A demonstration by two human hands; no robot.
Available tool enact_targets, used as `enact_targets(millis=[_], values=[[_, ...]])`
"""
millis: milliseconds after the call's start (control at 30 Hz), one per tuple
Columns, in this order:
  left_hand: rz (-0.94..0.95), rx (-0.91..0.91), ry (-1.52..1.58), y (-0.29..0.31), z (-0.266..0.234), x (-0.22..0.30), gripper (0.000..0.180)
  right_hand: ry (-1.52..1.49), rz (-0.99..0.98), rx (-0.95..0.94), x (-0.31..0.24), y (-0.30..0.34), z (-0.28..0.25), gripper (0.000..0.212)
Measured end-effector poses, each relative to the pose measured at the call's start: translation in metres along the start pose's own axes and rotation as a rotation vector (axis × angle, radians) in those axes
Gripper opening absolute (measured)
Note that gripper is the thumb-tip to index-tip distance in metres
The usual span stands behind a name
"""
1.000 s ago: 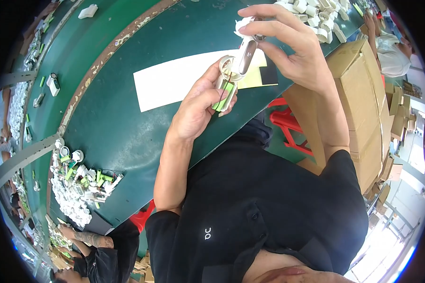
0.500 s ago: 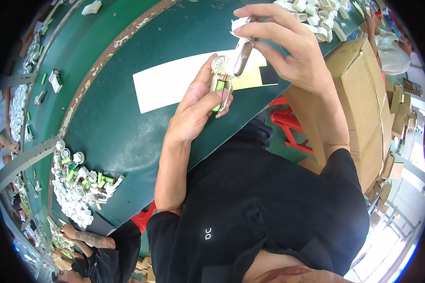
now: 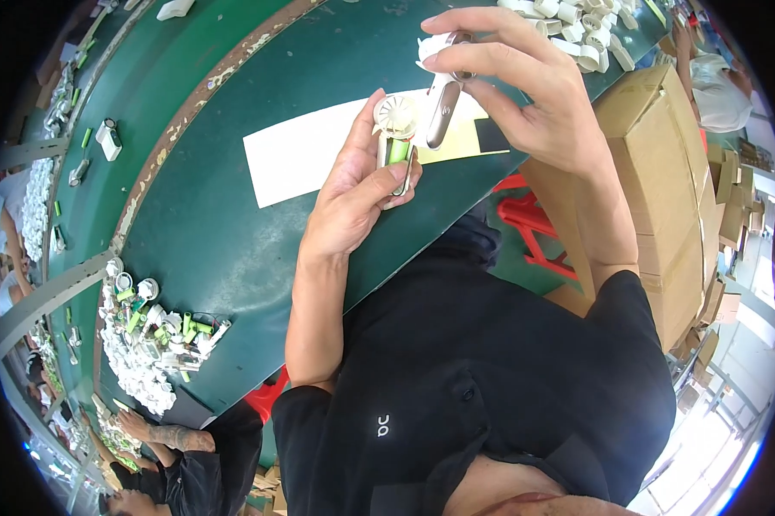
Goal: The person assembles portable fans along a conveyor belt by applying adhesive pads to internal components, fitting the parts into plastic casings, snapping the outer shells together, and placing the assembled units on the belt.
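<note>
My left hand (image 3: 340, 211) grips the opened half of a small handheld fan. Its round white fan wheel (image 3: 396, 114) points up and away from me, and a green battery cell (image 3: 398, 151) lies in the handle under my thumb. Close to its right, my right hand (image 3: 538, 99) holds another fan housing piece (image 3: 442, 112), white with a glossy brownish handle face, between thumb and fingertips. The two pieces are very near each other; whether they touch, I cannot tell. Beneath them on the green table lies a white sheet (image 3: 289, 159) with a yellow part and a black patch.
A heap of white fan parts and green cells (image 3: 159, 335) lies on the table at left. More white housings (image 3: 585, 30) are piled far right. Beyond a worn rim, a green belt (image 3: 159, 64) carries loose units. Cardboard boxes (image 3: 650, 189) and a red stool (image 3: 534, 228) stand at right.
The fan half in my left hand has turned and shifted slightly left, and its red wire no longer crosses the front. My right hand stays nearly still. At lower left, a co-worker's arm has moved.
</note>
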State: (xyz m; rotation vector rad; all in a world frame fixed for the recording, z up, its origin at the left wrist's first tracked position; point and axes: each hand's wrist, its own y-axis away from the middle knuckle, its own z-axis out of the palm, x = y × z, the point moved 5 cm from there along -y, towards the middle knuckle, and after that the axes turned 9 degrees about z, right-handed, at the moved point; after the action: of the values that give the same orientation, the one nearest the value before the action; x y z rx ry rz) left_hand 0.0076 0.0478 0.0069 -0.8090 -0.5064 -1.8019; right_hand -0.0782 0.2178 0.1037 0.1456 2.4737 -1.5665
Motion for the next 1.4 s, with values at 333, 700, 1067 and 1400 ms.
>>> enact_targets(millis=[333, 700, 1067, 1400], values=[[-0.001, 0.031, -0.087, 0.002, 0.001, -0.002, 0.08, 0.141, -0.029, -0.065, -0.004, -0.011, 0.01, 0.032], [0.099, 0.105, -0.196, 0.003, -0.008, -0.006, 0.07, 0.454, 0.491, -0.322, -0.039, -0.026, 0.016, 0.035], [0.049, 0.167, -0.151, 0.002, -0.007, -0.004, 0.075, 0.392, 0.572, -0.269, -0.033, -0.017, 0.015, 0.039], [0.062, 0.092, -0.221, 0.005, -0.002, -0.008, 0.074, 0.341, 0.59, -0.219, -0.028, -0.011, 0.018, 0.04]])
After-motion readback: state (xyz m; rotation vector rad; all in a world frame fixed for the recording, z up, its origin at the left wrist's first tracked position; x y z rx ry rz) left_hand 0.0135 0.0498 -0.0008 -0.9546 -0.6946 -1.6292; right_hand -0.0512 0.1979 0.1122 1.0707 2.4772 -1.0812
